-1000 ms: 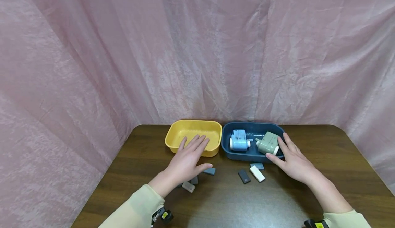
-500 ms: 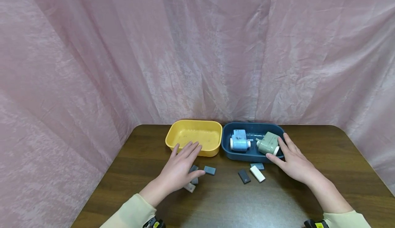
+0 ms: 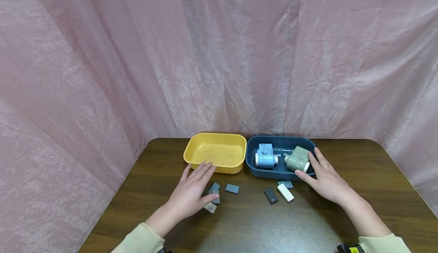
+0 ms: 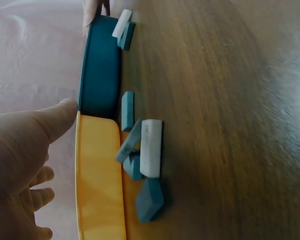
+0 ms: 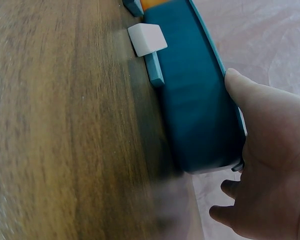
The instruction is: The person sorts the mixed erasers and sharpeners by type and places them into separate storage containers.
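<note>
Behind blue bin (image 3: 273, 174): pink curtain (image 3: 219, 55). Beneath it: woodgrain surface (image 3: 253, 226), rounded far crnrs. At its R end: R hand (image 3: 323, 177), spread, touching rim. To its L: yellow bin (image 3: 228, 169); L hand (image 3: 189, 194) nr, spread, empty.

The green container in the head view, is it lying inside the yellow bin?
No, the green container lies in the blue bin, at the end near the right hand.

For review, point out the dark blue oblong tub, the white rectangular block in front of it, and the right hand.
Dark blue oblong tub (image 5: 196, 95): right wrist view, outer side wall.
White rectangular block (image 3: 285, 193): head view, top face.
Right hand (image 3: 324, 179): head view, back of the hand.
</note>
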Demonstrator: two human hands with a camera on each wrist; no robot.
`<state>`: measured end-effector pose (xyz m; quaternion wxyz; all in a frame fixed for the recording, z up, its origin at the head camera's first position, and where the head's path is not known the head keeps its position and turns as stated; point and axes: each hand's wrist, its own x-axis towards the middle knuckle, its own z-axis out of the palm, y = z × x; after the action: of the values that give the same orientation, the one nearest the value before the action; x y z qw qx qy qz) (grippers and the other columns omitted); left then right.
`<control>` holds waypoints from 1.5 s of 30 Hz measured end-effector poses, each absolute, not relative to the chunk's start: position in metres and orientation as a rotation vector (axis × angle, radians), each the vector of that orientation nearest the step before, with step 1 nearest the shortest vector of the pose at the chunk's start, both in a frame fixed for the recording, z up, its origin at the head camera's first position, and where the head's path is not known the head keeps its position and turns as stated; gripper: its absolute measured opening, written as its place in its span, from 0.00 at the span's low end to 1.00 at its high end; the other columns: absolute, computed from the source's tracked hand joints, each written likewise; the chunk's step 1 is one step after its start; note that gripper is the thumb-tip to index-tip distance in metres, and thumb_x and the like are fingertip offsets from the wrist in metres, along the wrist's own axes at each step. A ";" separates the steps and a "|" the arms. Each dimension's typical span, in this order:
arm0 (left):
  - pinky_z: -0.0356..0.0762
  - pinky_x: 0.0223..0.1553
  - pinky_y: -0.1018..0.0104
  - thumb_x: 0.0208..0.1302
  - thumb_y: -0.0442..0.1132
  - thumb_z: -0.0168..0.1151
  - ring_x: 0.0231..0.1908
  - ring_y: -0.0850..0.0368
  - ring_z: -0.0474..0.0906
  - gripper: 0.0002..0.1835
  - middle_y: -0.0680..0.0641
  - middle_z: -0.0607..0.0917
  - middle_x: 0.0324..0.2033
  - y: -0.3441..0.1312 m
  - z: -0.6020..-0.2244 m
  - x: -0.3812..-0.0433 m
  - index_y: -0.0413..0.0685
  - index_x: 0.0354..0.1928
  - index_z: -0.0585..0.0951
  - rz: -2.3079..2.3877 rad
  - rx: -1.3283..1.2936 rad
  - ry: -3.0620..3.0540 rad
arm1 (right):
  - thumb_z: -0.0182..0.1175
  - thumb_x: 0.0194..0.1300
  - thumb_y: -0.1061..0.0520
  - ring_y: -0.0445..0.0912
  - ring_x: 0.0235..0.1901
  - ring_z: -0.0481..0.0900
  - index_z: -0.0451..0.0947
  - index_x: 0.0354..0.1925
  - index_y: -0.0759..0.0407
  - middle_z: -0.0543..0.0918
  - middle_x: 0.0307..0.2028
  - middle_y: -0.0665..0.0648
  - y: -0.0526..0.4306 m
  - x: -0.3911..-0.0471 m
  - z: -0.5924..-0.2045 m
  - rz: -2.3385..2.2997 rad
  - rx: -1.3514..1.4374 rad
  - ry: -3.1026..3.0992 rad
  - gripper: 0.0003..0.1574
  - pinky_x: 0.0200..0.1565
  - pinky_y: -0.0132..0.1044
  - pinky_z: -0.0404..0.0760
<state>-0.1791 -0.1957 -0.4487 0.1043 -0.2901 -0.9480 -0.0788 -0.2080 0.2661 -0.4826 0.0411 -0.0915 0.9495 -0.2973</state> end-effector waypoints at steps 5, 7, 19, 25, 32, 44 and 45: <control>0.52 0.77 0.24 0.68 0.61 0.78 0.82 0.41 0.63 0.50 0.40 0.71 0.81 -0.205 -0.452 -0.175 0.43 0.83 0.71 -0.218 -0.830 -2.797 | 0.53 0.81 0.23 0.83 0.80 0.42 0.40 0.88 0.70 0.31 0.87 0.74 0.266 -0.208 -0.483 -0.908 -0.277 2.906 0.69 0.68 0.86 0.54; 0.53 0.76 0.23 0.68 0.61 0.79 0.81 0.40 0.64 0.50 0.40 0.71 0.80 -0.208 -0.455 -0.174 0.42 0.82 0.71 -0.225 -0.832 -2.793 | 0.52 0.81 0.23 0.83 0.80 0.42 0.40 0.88 0.70 0.31 0.87 0.74 0.266 -0.207 -0.483 -0.907 -0.277 2.904 0.69 0.68 0.86 0.54; 0.52 0.76 0.23 0.69 0.58 0.78 0.80 0.36 0.65 0.46 0.38 0.72 0.79 -0.223 -0.465 -0.167 0.41 0.80 0.73 -0.242 -0.776 -2.852 | 0.52 0.81 0.22 0.84 0.80 0.41 0.39 0.88 0.69 0.30 0.87 0.74 0.266 -0.210 -0.480 -0.903 -0.286 2.905 0.69 0.68 0.87 0.54; 0.53 0.76 0.23 0.72 0.59 0.76 0.81 0.37 0.63 0.43 0.39 0.71 0.80 -0.230 -0.467 -0.165 0.43 0.79 0.75 -0.218 -0.751 -2.891 | 0.52 0.81 0.23 0.84 0.80 0.41 0.39 0.88 0.70 0.30 0.87 0.74 0.267 -0.210 -0.478 -0.911 -0.294 2.906 0.68 0.68 0.87 0.53; 0.54 0.75 0.22 0.68 0.60 0.79 0.80 0.34 0.65 0.44 0.38 0.72 0.79 -0.238 -0.471 -0.161 0.42 0.77 0.78 -0.215 -0.723 -2.926 | 0.52 0.81 0.23 0.84 0.80 0.41 0.39 0.88 0.70 0.30 0.87 0.74 0.267 -0.210 -0.478 -0.898 -0.289 2.911 0.68 0.67 0.87 0.54; 0.55 0.75 0.21 0.65 0.63 0.80 0.80 0.35 0.64 0.44 0.38 0.72 0.79 -0.245 -0.483 -0.157 0.44 0.75 0.80 -0.191 -0.663 -3.010 | 0.52 0.81 0.23 0.85 0.79 0.42 0.40 0.88 0.70 0.31 0.87 0.74 0.266 -0.208 -0.481 -0.901 -0.289 2.909 0.68 0.67 0.87 0.54; 0.55 0.74 0.21 0.65 0.63 0.80 0.80 0.34 0.65 0.44 0.38 0.73 0.79 -0.246 -0.484 -0.156 0.44 0.75 0.81 -0.192 -0.662 -3.011 | 0.52 0.81 0.23 0.85 0.79 0.42 0.40 0.88 0.70 0.30 0.87 0.74 0.266 -0.207 -0.482 -0.901 -0.289 2.908 0.68 0.67 0.87 0.54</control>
<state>-0.1565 -0.2459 -0.4839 0.0262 -0.2141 -0.9745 -0.0621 -0.2074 0.2657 -0.4818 0.0420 -0.0945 0.9501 -0.2943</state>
